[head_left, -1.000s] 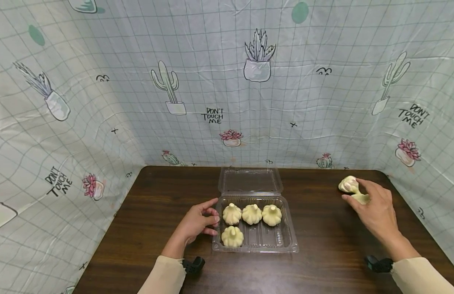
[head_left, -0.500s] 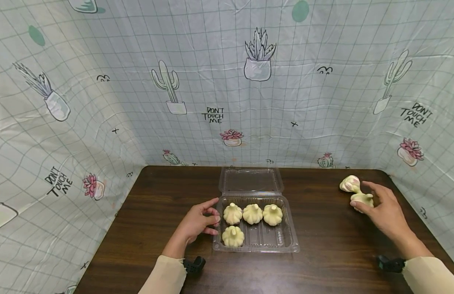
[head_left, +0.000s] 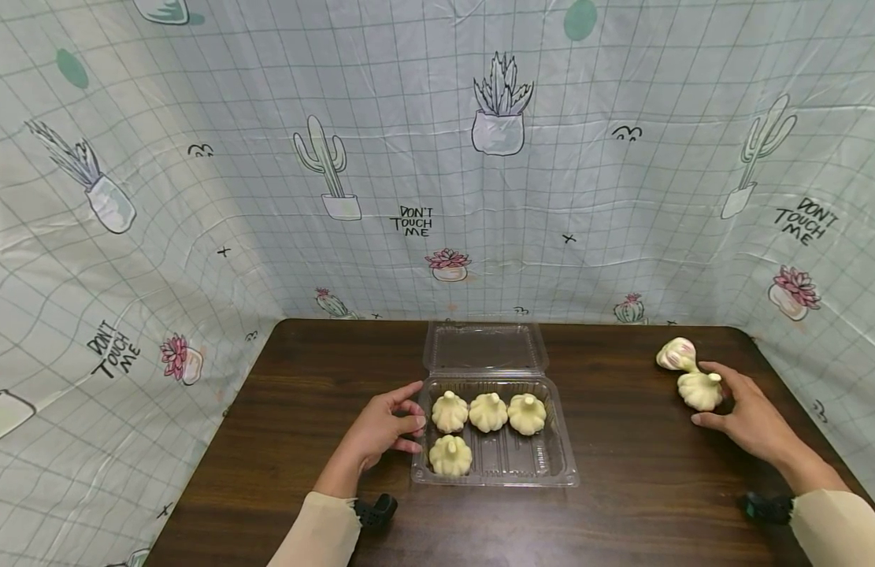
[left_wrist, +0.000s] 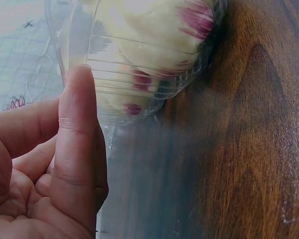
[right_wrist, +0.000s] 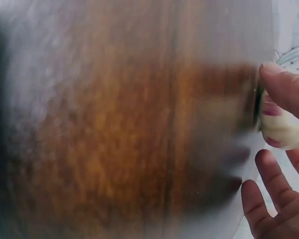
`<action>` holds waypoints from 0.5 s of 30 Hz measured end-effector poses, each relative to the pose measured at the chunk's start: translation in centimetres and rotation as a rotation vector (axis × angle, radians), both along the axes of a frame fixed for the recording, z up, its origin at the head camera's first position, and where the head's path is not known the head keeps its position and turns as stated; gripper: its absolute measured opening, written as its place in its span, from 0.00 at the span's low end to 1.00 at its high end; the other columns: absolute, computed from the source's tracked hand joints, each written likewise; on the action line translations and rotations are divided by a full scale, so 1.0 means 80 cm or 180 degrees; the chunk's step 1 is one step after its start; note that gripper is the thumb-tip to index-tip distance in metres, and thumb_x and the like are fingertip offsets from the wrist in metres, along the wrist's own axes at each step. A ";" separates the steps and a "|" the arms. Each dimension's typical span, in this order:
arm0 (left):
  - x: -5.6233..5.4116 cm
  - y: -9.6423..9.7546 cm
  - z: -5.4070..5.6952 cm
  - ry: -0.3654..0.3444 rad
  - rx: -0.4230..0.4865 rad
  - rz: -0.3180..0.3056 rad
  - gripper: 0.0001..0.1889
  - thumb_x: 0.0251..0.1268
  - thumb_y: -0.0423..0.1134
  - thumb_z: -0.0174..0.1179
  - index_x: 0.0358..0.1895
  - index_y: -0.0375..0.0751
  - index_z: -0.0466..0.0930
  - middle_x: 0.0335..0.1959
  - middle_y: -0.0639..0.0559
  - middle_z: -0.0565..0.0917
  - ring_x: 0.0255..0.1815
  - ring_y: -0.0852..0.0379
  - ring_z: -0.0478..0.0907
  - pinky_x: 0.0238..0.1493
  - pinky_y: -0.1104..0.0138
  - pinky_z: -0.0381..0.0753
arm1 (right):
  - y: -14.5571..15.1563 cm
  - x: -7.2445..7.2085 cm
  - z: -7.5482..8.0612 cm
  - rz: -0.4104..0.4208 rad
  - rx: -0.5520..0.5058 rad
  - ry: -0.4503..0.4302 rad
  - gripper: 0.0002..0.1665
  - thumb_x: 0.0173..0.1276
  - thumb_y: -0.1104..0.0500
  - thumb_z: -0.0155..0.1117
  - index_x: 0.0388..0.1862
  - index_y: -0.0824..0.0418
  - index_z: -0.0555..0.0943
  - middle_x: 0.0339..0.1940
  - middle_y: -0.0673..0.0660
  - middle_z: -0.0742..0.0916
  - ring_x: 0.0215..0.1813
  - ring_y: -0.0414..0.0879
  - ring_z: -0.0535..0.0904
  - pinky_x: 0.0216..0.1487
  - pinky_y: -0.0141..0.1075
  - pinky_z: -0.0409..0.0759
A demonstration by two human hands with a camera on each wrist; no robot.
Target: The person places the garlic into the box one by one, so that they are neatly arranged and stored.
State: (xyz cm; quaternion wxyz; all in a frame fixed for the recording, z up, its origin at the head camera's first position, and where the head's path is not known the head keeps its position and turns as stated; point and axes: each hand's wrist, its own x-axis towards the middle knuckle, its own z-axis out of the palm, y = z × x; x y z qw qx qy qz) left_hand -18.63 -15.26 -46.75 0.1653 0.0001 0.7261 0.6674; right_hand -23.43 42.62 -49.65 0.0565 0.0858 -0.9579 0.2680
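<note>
A clear plastic clamshell box (head_left: 568, 471) lies with its lid folded back, and several garlic bulbs, such as the front-left bulb (head_left: 450, 456), sit in its tray. My left hand (head_left: 377, 428) is at the box's left side, its thumb and fingertips at the wall with no curl around it; the left wrist view shows the thumb (left_wrist: 75, 124) by the clear wall. On the table at right, a garlic bulb (head_left: 699, 391) stands stem up between the spread thumb and fingers of my right hand (head_left: 752, 417). Behind it, another garlic bulb (head_left: 676, 354) lies on its side, stem toward it.
The dark wooden table (head_left: 317, 362) is enclosed by a grid-patterned curtain (head_left: 423, 181) at the back and sides. The transparent lid (head_left: 484, 348) lies open behind the tray. Black wrist cameras sit by both cuffs.
My right hand has loosened from the upright garlic bulb and drawn back to the right, thumb now apart from it. Left hand and box stay put; the view shifts slightly.
</note>
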 end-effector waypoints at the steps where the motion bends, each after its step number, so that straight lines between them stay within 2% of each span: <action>1: 0.000 0.000 0.000 -0.0005 0.0001 0.0004 0.36 0.74 0.24 0.61 0.82 0.40 0.63 0.46 0.42 0.78 0.36 0.53 0.81 0.32 0.63 0.92 | 0.001 -0.001 -0.001 0.0003 0.0020 -0.0019 0.55 0.62 0.58 0.82 0.80 0.70 0.60 0.64 0.80 0.70 0.54 0.71 0.71 0.43 0.61 0.74; 4: 0.000 0.000 0.000 -0.0013 -0.0003 0.0019 0.36 0.74 0.24 0.61 0.82 0.41 0.64 0.46 0.43 0.78 0.36 0.53 0.80 0.32 0.63 0.92 | 0.002 -0.003 -0.001 -0.0020 0.0066 -0.0076 0.53 0.63 0.57 0.81 0.79 0.69 0.61 0.62 0.80 0.71 0.54 0.71 0.72 0.43 0.62 0.74; 9: -0.001 0.001 0.000 -0.0010 -0.0022 0.0029 0.35 0.74 0.24 0.61 0.82 0.41 0.64 0.46 0.42 0.78 0.36 0.53 0.80 0.33 0.63 0.92 | 0.002 -0.004 -0.002 -0.0119 0.0144 -0.0066 0.48 0.65 0.56 0.80 0.76 0.69 0.65 0.54 0.76 0.74 0.50 0.65 0.71 0.40 0.49 0.70; 11: -0.001 0.001 0.001 -0.0009 -0.0025 0.0029 0.35 0.74 0.24 0.61 0.82 0.41 0.64 0.46 0.42 0.78 0.36 0.53 0.80 0.33 0.63 0.92 | 0.001 -0.004 -0.002 -0.0154 0.0169 -0.0060 0.47 0.66 0.55 0.79 0.75 0.69 0.65 0.52 0.75 0.75 0.49 0.65 0.72 0.39 0.47 0.69; 15: -0.001 0.001 0.000 -0.0013 -0.0025 0.0025 0.35 0.75 0.24 0.60 0.82 0.42 0.64 0.46 0.42 0.78 0.36 0.53 0.81 0.32 0.63 0.92 | -0.001 -0.003 -0.001 -0.0198 0.0183 -0.0088 0.47 0.67 0.52 0.78 0.75 0.71 0.64 0.56 0.77 0.74 0.51 0.68 0.73 0.42 0.57 0.74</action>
